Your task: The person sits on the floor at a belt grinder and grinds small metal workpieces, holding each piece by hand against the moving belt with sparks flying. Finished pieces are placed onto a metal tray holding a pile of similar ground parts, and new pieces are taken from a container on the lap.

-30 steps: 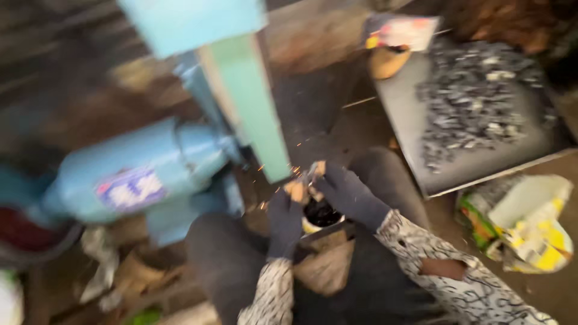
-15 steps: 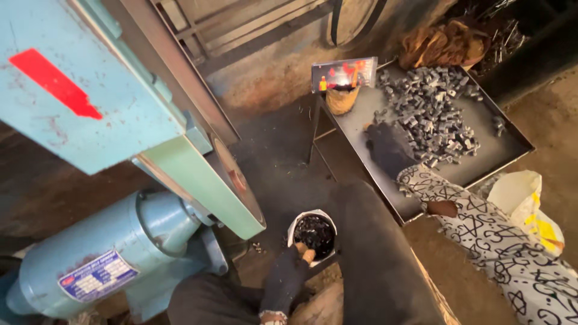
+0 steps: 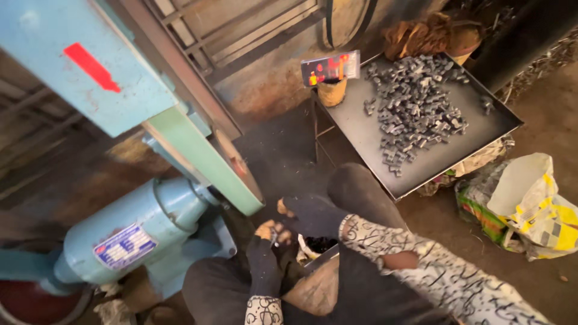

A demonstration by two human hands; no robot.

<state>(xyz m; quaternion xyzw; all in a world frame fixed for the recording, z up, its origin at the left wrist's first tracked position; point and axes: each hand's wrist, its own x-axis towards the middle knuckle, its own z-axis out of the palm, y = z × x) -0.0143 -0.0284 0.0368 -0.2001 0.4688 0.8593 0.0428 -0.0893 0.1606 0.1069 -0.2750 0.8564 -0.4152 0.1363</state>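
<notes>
Left hand [image 3: 265,262], dark glove, fingers [image 3: 266,231] pinched on small metal piece [image 3: 274,239]. Right hand [image 3: 313,215], gloved, fingers curled beside same piece; grip unclear. Just below fingers: small container [image 3: 319,248] of dark parts. Left of fingers: blue motor [image 3: 132,232], green belt guard [image 3: 205,162]. Far beyond right fingers: tray [image 3: 367,144] heaped with grey metal parts [image 3: 415,108].

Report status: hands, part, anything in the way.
Left hand and right hand, both gloved, pinch a small metal part together beside the belt grinder. Container of parts below. Nothing between part and belt.
</notes>
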